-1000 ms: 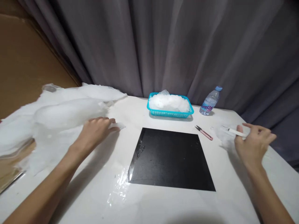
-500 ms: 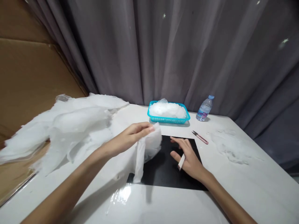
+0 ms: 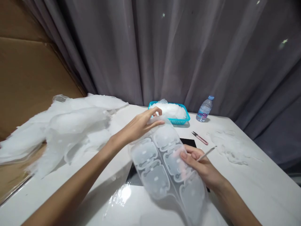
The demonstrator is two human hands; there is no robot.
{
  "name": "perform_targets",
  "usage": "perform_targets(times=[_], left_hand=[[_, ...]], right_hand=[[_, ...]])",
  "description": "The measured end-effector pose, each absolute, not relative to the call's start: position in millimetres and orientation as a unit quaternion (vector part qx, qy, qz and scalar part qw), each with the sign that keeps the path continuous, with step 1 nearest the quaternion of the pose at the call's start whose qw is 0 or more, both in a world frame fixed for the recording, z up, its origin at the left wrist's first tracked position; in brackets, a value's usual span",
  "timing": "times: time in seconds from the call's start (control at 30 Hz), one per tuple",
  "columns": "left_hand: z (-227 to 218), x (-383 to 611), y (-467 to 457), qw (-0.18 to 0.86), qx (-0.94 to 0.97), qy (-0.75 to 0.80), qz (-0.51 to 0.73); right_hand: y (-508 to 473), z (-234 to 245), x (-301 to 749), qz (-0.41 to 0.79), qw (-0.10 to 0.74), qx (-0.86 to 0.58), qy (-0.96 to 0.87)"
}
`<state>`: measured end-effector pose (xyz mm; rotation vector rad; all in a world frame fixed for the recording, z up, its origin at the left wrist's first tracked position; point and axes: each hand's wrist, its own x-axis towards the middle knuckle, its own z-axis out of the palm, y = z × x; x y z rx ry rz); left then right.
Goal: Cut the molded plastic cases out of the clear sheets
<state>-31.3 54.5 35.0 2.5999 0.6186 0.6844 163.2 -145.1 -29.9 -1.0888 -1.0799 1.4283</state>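
Observation:
A floppy translucent white sheet with moulded rounded cells hangs in front of me, partly blurred by motion. My left hand grips its upper edge, thumb in front and fingers arched behind. On the right edge, my right hand pinches the sheet with the thumb. A slim pale stick-like tool also sits in the right hand, its tip pointing up and right; its kind is unclear. Beneath the sheet lies a black mat, mostly covered.
White fluffy sheets are heaped at left beside a cardboard box. At the back stand a blue basket of white pieces and a water bottle. Thread snips and translucent scraps lie at right.
The sheet was bunched in my left hand and now hangs spread out towards me. My right hand, earlier apart from it with fingers spread, has taken hold of its right edge.

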Motion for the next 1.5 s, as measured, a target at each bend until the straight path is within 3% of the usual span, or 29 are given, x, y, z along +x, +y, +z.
perform_targets(times=[0.17,0.3,0.57,0.7,0.87,0.97,1.1,1.17,1.23,1.33,1.4,1.5], left_hand=[[-30,-5,80,0.202,0.949,0.180,0.161],[-76,9,81,0.196,0.948,0.186,0.170],[-88,-4,37,0.151,0.952,0.203,0.175],[-89,-3,32,0.129,0.953,0.221,0.160],[-74,4,23,0.078,0.948,0.261,0.166],[-56,9,8,0.215,0.909,0.333,0.125],[-31,22,0,0.654,0.703,0.278,0.022],[-21,26,0,0.779,0.584,0.226,0.019],[-16,27,1,0.831,0.512,0.207,0.064],[-21,20,4,0.861,0.432,0.211,0.169],[-33,12,11,0.859,0.409,0.228,0.208],[-58,-1,26,0.819,0.454,0.272,0.220]], right_hand=[[-140,-52,175,0.578,0.354,-0.555,-0.483],[-138,-70,188,0.519,0.269,-0.634,-0.507],[-157,-56,195,0.559,0.112,-0.632,-0.525],[-155,-57,195,0.544,0.126,-0.636,-0.533],[-146,-59,199,0.447,0.269,-0.632,-0.573],[-143,-50,195,0.430,0.377,-0.614,-0.544],[-140,-24,170,0.436,0.442,-0.576,-0.531],[-140,-13,158,0.438,0.425,-0.557,-0.564],[-142,-11,154,0.389,0.418,-0.553,-0.606],[-144,-23,170,0.159,0.473,-0.644,-0.580],[-143,-37,185,0.033,0.466,-0.718,-0.516],[-141,-53,195,0.070,0.363,-0.763,-0.530]])
